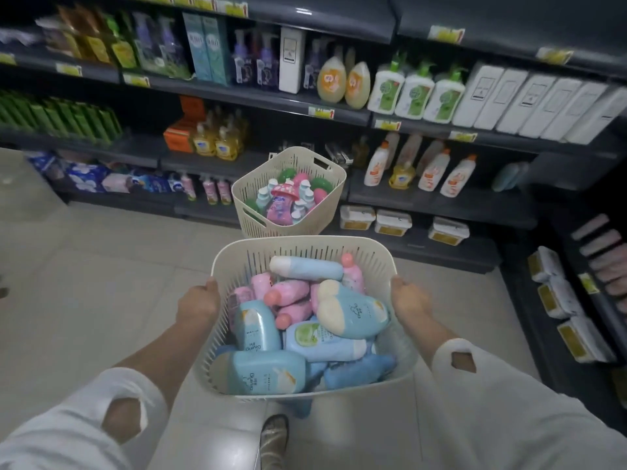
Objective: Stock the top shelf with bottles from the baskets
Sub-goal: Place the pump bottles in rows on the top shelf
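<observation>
I carry a cream slotted basket [305, 245] in front of me, held off the floor. It is full of several blue and pink bottles [353, 313] lying on their sides. My left hand [200, 301] grips its left rim and my right hand [409, 298] grips its right rim. A second cream basket [288, 162] stands on the floor by the shelves, holding pink, green and pale blue bottles [281, 205]. The dark top shelf [305, 18] runs along the upper edge of the view; what is on it is out of view.
Dark shelving fills the wall ahead, stocked with soap pump bottles [415, 93], white boxes [529, 103] and orange-capped bottles [431, 173]. More shelving with white packs [559, 300] runs down the right side. Pale tiled floor [84, 266] lies to the left. My foot [273, 439] shows below the basket.
</observation>
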The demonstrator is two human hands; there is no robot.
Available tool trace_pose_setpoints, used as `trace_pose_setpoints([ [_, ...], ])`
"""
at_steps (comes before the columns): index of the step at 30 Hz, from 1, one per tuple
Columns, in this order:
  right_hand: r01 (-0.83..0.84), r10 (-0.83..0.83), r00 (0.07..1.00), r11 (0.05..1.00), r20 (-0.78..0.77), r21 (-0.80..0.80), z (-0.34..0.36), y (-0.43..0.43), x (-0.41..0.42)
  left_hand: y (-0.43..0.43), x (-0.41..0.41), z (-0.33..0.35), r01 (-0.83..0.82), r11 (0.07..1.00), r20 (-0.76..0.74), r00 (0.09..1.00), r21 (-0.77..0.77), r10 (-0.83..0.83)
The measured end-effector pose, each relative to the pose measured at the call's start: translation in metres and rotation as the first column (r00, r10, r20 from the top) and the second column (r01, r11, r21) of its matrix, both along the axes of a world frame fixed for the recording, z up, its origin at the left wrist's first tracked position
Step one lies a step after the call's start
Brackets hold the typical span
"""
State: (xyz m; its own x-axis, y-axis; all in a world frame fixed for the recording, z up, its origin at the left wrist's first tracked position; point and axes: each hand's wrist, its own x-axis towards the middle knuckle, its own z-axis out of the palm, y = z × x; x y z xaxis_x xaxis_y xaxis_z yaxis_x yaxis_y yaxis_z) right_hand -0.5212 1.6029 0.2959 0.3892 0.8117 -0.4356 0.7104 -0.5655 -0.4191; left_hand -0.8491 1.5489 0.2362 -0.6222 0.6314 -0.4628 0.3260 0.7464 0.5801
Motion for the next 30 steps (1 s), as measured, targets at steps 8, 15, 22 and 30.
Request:
trace_pose_setpoints([
  [8, -0.018, 0.018, 0.998, 1.000, -0.053, -0.011, -0.047, 0.085, -0.040, 0.081, -0.030, -0.043, 0.010, 0.997, -0.048, 0.999, -0.081, -0.014],
  [15, -0.071, 0.070, 0.997, 0.995, -0.006, -0.070, -0.086, 0.118, -0.049, 0.116, -0.038, -0.071, 0.063, 0.992, -0.053, 0.996, -0.109, -0.069],
  [22, -0.042, 0.040, 0.999, 0.995, -0.021, -0.090, -0.116, 0.137, -0.046, 0.134, -0.036, -0.091, 0.053, 0.986, -0.094, 0.993, -0.159, -0.069],
  [30, -0.096, 0.094, 0.995, 0.989, -0.030, -0.109, -0.130, 0.146, -0.035, 0.134, -0.026, -0.082, -0.022, 0.975, -0.044, 0.999, -0.221, 0.012],
])
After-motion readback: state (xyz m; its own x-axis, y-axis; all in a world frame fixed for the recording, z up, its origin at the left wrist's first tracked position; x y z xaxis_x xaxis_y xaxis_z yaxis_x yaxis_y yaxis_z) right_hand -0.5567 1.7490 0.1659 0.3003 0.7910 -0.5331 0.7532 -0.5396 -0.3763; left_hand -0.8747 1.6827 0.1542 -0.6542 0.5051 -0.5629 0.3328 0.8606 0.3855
